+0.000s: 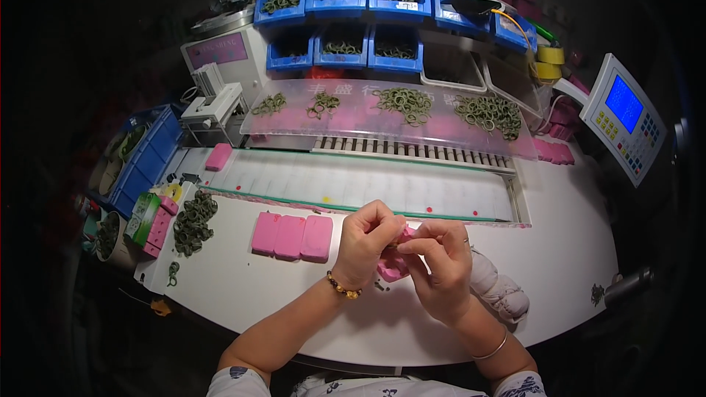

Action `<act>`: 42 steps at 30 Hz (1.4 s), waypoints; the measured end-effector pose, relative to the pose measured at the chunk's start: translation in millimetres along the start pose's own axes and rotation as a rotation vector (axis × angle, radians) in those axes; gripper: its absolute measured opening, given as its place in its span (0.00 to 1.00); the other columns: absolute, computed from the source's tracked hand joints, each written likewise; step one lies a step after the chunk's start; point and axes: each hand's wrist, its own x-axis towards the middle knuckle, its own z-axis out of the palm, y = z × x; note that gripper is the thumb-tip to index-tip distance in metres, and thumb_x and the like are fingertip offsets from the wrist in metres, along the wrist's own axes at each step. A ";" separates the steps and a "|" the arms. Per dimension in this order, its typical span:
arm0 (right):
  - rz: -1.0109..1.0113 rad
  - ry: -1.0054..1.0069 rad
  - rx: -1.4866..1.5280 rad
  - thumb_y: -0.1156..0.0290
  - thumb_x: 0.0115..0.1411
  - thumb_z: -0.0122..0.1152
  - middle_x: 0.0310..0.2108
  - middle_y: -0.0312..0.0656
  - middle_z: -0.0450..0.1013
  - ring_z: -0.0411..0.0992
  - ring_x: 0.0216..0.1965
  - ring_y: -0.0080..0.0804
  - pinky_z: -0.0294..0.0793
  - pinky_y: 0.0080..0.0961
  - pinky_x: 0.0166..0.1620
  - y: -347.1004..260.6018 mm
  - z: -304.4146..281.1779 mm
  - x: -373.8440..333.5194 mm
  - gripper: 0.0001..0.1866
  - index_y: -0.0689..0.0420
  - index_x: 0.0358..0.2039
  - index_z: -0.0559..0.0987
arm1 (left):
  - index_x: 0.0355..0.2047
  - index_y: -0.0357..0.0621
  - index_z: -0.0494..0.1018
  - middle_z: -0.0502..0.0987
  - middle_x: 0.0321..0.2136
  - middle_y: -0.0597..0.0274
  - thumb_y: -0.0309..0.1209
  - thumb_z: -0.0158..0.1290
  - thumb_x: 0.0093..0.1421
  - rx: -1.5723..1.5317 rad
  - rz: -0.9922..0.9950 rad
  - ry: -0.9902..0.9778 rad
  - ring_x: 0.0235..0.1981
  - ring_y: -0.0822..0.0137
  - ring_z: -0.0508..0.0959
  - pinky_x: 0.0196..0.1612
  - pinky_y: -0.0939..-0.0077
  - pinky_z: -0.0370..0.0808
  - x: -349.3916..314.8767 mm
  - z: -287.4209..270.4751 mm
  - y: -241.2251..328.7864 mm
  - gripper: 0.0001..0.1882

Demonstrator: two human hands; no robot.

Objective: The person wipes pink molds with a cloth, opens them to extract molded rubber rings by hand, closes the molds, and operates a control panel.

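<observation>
Both hands, left hand point(365, 239) and right hand point(441, 263), pinch a pink block point(391, 265) beside three pink blocks point(292, 236).

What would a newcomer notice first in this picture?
Probably the two hands at the centre of the white table: the left hand and the right hand together pinch a small pink block. Just left of them lie three pink blocks in a row. Behind, heaps of dark green rings rest on a clear shelf under blue bins.

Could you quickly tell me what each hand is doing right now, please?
Left hand: closed on the pink block.
Right hand: closed on the same pink block.
</observation>
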 end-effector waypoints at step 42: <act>0.465 -0.009 0.509 0.79 0.55 0.64 0.37 0.39 0.71 0.71 0.36 0.23 0.72 0.19 0.38 32.0 -13.2 -1.3 0.07 0.60 0.35 0.77 | 0.37 0.35 0.79 0.78 0.30 0.62 0.22 0.55 0.60 0.694 0.287 -0.165 0.29 0.77 0.76 0.31 0.83 0.73 -4.2 -3.4 4.2 0.07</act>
